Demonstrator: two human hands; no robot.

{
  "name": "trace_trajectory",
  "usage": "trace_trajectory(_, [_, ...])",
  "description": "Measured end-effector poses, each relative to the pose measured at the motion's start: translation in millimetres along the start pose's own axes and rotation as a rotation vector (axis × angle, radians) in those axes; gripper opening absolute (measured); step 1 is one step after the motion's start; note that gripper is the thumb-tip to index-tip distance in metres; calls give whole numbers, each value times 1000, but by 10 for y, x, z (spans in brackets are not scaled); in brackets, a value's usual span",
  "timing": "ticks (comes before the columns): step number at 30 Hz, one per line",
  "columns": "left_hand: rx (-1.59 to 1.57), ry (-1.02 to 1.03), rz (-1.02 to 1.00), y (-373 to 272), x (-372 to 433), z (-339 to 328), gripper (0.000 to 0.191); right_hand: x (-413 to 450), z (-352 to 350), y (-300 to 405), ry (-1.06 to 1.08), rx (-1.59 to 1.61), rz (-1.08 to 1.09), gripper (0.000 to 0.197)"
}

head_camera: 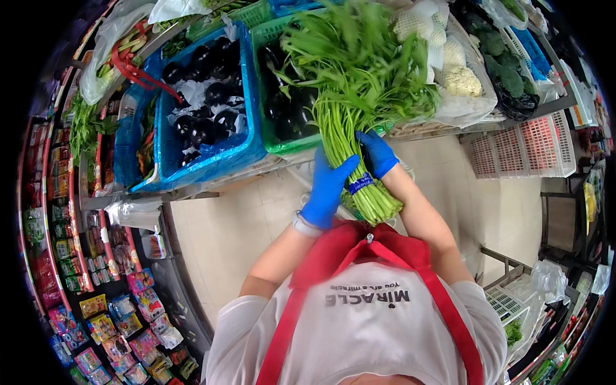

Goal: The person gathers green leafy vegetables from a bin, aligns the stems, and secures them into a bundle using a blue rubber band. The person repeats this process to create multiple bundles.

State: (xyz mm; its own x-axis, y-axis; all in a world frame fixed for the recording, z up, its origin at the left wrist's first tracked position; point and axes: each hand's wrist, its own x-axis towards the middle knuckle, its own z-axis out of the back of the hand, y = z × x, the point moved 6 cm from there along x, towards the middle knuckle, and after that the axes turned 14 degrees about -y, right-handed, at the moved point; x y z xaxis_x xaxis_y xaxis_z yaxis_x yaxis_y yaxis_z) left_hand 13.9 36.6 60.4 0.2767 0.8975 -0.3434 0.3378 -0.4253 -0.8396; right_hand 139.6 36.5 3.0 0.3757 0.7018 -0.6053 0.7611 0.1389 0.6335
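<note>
A large bunch of long-stemmed leafy greens, which looks like water spinach (338, 127), is held up in front of my chest. A blue printed band (361, 184) wraps its stems near the cut ends, which point towards me. My left hand (326, 187), in a blue glove, grips the stems from the left, its thumb lying across them just above the band. From the right, my right hand (378, 153), also blue-gloved, closes around the stems; some of its fingers are hidden behind the bunch. The leafy tops spread over a green crate (292, 147) of dark eggplants (301, 103) and are partly blurred.
Left of the green crate stands a blue crate (257, 139) with round eggplants (199, 130) and paper. Netted cauliflower (459, 82) and broccoli (505, 72) lie to the right. White plastic baskets (527, 147) stand below the display's right side. Packaged-goods shelves (96, 269) line the left.
</note>
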Motion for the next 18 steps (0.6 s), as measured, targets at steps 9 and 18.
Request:
trace_trajectory(9, [67,-29,-189,45,-13,138,70,34,-154,-26,239,272,-245,40])
trace_trajectory(18, [46,-101,-9,-26,160,277,32,-46,-177,133,280,40,-28,42])
